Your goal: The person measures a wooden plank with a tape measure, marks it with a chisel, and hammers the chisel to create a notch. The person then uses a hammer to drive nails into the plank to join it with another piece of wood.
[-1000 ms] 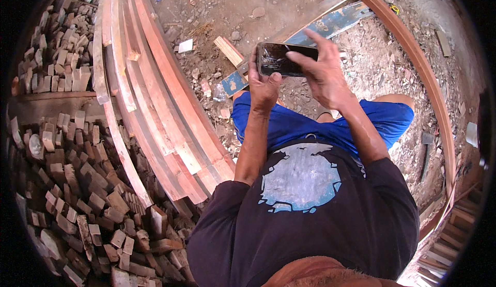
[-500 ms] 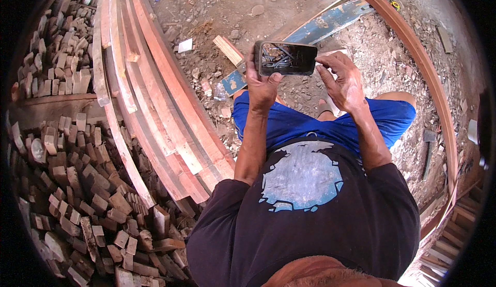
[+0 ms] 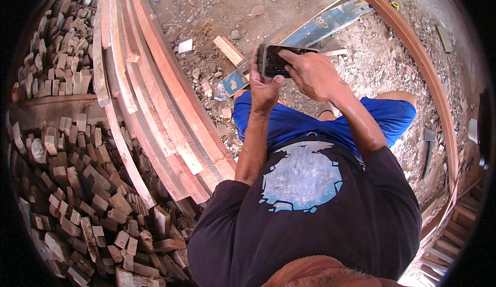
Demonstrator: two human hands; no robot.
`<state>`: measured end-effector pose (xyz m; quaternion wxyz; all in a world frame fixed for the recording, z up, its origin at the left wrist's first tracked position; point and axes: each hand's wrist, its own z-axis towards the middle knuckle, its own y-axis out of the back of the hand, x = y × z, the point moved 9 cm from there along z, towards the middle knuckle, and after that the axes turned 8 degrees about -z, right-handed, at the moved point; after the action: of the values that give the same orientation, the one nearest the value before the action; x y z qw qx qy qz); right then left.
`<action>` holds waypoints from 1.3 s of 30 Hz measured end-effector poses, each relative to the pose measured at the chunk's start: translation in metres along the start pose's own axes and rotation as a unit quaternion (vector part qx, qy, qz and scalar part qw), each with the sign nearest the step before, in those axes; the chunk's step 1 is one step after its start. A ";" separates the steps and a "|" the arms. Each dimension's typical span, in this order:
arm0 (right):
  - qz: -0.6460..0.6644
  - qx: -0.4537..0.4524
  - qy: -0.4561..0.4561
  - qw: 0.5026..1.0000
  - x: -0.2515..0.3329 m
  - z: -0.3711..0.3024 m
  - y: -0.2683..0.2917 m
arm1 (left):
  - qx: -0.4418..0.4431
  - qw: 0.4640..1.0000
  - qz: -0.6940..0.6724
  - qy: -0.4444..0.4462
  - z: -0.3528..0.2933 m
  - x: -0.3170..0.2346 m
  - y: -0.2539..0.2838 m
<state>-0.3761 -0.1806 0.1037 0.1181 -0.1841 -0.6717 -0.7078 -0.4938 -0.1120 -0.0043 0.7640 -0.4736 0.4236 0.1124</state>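
Note:
A dark smartphone (image 3: 272,65) lies sideways in my left hand (image 3: 264,91), whose fingers wrap its left end while the thumb rests along the near edge. Over the right part of the screen is my right hand (image 3: 316,76). Its index finger stretches across the glass, the other fingers partly bent, and nothing is in this hand. Most of the screen's right half is hidden behind it. Whether the fingertip touches the glass cannot be made out.
Long reddish planks (image 3: 160,85) lie stacked to my left, beside a large heap of short wood blocks (image 3: 77,183). A worn blue board (image 3: 330,22) rests ahead on the rubble-strewn ground. A long brown beam (image 3: 429,75) and a hammer (image 3: 429,137) lie to the right.
My right hand has moved left from beside the phone to over its screen, index finger stretched out. The phone has shifted slightly right and its screen looks darker.

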 end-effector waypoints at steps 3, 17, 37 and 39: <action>-0.061 0.058 -0.019 0.996 0.001 0.017 -0.014 | 0.000 1.000 -0.020 0.014 -0.001 0.004 -0.003; 0.086 -0.142 0.023 0.986 -0.009 -0.056 0.017 | -0.014 0.998 -0.056 -0.029 0.001 -0.006 0.001; -0.146 -0.149 0.036 0.977 -0.008 0.015 -0.028 | -0.016 0.996 -0.057 0.071 -0.021 0.028 -0.004; -0.140 -0.104 0.045 0.984 -0.017 0.016 -0.041 | -0.018 0.995 -0.070 0.075 -0.025 0.038 -0.002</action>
<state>-0.3762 -0.1631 0.0597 0.0279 -0.0678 -0.6074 -0.7910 -0.4829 -0.1423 -0.0366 0.7273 -0.5231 0.4432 0.0303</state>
